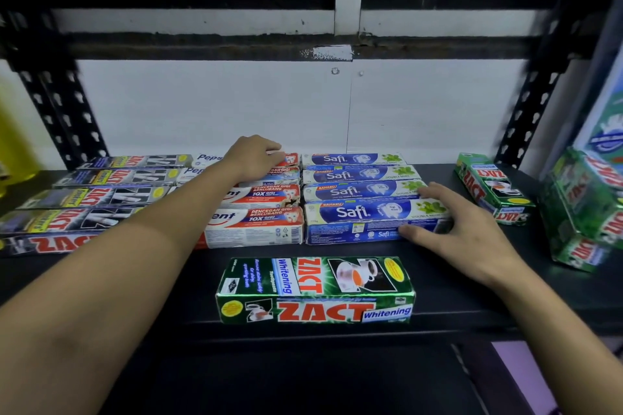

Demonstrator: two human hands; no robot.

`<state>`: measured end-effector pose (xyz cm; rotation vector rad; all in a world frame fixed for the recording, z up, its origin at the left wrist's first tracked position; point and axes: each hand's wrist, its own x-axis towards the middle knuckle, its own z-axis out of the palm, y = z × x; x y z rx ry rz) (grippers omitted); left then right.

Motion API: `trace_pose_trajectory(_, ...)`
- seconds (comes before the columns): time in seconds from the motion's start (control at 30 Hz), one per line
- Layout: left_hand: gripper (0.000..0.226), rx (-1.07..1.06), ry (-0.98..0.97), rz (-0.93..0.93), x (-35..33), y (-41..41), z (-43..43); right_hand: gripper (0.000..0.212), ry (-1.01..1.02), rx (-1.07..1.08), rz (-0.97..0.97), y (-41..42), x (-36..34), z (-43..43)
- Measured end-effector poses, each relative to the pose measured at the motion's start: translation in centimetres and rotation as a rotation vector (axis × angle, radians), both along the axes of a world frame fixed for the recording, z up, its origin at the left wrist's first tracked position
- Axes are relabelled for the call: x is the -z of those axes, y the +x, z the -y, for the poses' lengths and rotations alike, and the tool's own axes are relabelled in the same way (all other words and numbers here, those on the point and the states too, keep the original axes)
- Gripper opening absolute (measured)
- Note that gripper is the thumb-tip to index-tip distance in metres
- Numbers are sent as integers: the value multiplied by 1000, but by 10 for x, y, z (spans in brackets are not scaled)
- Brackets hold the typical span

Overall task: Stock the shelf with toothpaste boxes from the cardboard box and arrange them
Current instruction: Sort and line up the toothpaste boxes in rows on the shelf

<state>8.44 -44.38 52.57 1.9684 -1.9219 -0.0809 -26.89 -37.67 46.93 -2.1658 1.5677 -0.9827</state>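
Rows of toothpaste boxes lie flat on the black shelf: dark Zact boxes at the left, red-and-white Pepsodent boxes in the middle, blue Safi boxes to their right. My left hand rests fingers-down on the rearmost Pepsodent boxes. My right hand is spread over the right end of the front Safi box, thumb on its front face. A green Zact Whitening box lies alone at the shelf's front edge. The cardboard box is out of view.
More green Zact boxes sit at the right: one angled near the back, a loose stack by the right upright. Black perforated uprights frame the shelf, with a white back panel behind. A yellow object shows at far left.
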Motion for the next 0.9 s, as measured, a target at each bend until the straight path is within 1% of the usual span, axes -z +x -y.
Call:
trace_pose_trajectory(0.1, 49, 19, -21, -14, -5, -9, -11, 74, 6, -5, 1, 1, -2, -2)
trace_pose_trajectory(0.23, 51, 109, -46, -41, -16, -28, -39, 75, 26, 2, -2, 2, -3, -4)
trace_pose_trajectory(0.33, 50, 190, -70, -43, -22, -40, -72, 76, 33, 9, 1, 2, -4, -6)
trace_pose_trajectory(0.43, 45, 273, -73, -87, -24, -47, -109, 76, 34, 19, 6, 3, -5, -8)
trace_pose_trajectory(0.53, 39, 278, -59, -84, -20, -48, -142, 75, 28, 24, -7, 4, -8, -12)
trace_pose_trajectory(0.63, 37, 261, -44, -132, -14, -48, -169, 71, -5, 21, -21, 4, -10, -19)
trace_pose_trajectory(0.73, 39, 274, -24, -123, -2, -48, -196, 65, -91, 30, 1, 3, -9, -26)
trace_pose_trajectory(0.83, 42, 288, -7, -128, 14, -49, -216, 49, -276, 41, -1, -5, -6, -36)
trace_pose_trajectory(0.9, 44, 289, -41, -144, 22, -51, -222, 39, -411, 85, -41, -16, -8, -47)
